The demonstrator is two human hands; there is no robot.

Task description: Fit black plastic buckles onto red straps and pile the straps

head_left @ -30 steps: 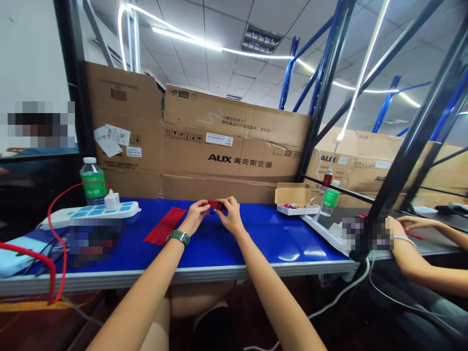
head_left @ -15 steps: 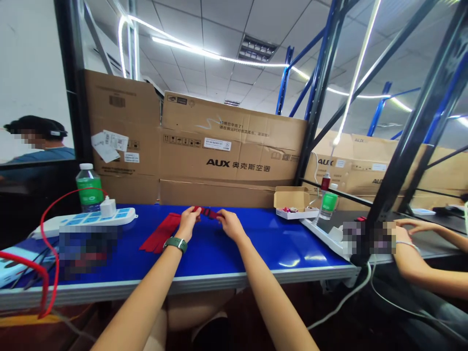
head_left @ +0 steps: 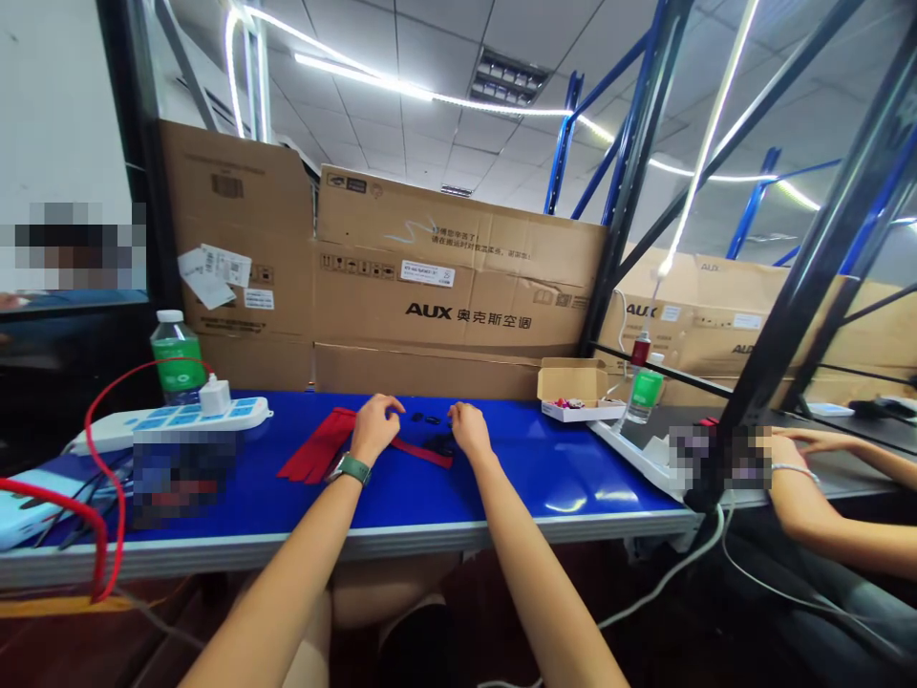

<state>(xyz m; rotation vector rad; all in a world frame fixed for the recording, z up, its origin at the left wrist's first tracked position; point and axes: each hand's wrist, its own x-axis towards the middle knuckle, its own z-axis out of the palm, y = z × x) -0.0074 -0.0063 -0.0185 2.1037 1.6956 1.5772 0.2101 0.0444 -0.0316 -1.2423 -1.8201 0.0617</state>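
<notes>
My left hand [head_left: 375, 427] and my right hand [head_left: 469, 430] rest on the blue tabletop [head_left: 544, 468], fingers loosely bent and tips pointing down, with nothing seen in them. Between their fingertips lie two small black pieces [head_left: 427, 419]. A red strap [head_left: 419, 450] lies flat on the table, running from under my left hand toward my right hand. A dark part [head_left: 439, 444] sits at its right end, beside my right palm. A pile of red straps [head_left: 319, 446] lies just left of my left wrist, which wears a green watch [head_left: 351, 468].
A white power strip [head_left: 172, 420], a green bottle [head_left: 176, 355] and a red cable [head_left: 107, 497] are at the left. An open small carton [head_left: 577, 392] and another green bottle [head_left: 646, 392] stand at the right. Cardboard boxes [head_left: 458, 287] wall the back. Another person's arm [head_left: 823, 516] works at the right.
Both hands held the red strap up between them before. The strap now lies on the table, and both hands have come down onto the tabletop near the small black pieces.
</notes>
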